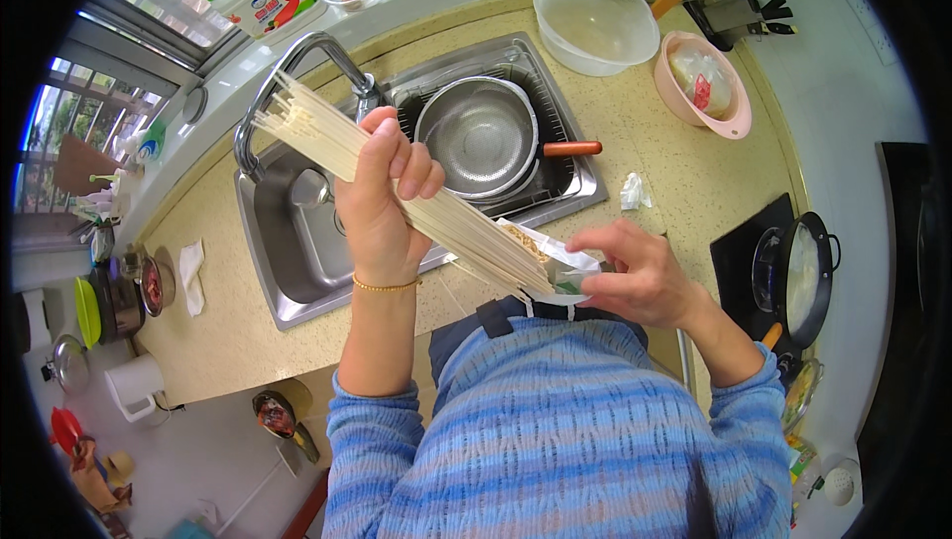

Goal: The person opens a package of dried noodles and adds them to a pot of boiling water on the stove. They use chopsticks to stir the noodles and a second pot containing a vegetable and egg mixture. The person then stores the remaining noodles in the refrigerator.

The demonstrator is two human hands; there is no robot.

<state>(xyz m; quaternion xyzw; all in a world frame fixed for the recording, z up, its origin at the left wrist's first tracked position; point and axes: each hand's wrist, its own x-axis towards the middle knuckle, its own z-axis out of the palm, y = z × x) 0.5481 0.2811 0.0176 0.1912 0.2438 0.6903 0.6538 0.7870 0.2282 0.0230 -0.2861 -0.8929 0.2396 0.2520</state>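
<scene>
My left hand (390, 197) is closed around a thick bundle of dry noodle sticks (468, 230), held slanting above the sink's near edge. The upper ends of the noodles fan out near the faucet (327, 48). Around their lower ends is a white paper wrapper (565, 253), partly opened and folded. My right hand (639, 271) pinches this wrapper between thumb and fingers. A few sticks poke out loosely below the bundle. Behind them, a metal strainer (480, 137) and a pan with a red-brown handle (571, 148) rest in the right sink basin.
The left sink basin (297, 219) holds a round metal item. Beyond the sink stand a translucent bowl (595, 26) and a pink basin (703, 85) with a plastic bag. A crumpled tissue (634, 192) lies on the counter. A black wok (803, 279) sits at right on the stove.
</scene>
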